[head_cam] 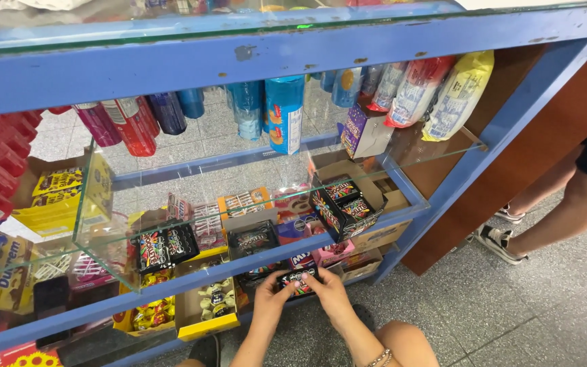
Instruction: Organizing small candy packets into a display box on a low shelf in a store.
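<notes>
My left hand (271, 300) and my right hand (329, 291) together grip a small black candy packet (296, 281) with coloured print, low in front of the bottom shelf of a blue-framed glass display cabinet (253, 61). Just behind the packet stands an open cardboard box (256, 238) of similar dark packets on the glass shelf. A bracelet sits on my right wrist. My knee shows at the bottom edge.
Glass shelves hold cardboard boxes of sweets, wrapped candies (213, 298) in a yellow box and upright biscuit tubes (285, 112) above. Another person's legs and sandalled feet (497, 239) stand on the grey tiled floor at right, beside a brown wooden panel.
</notes>
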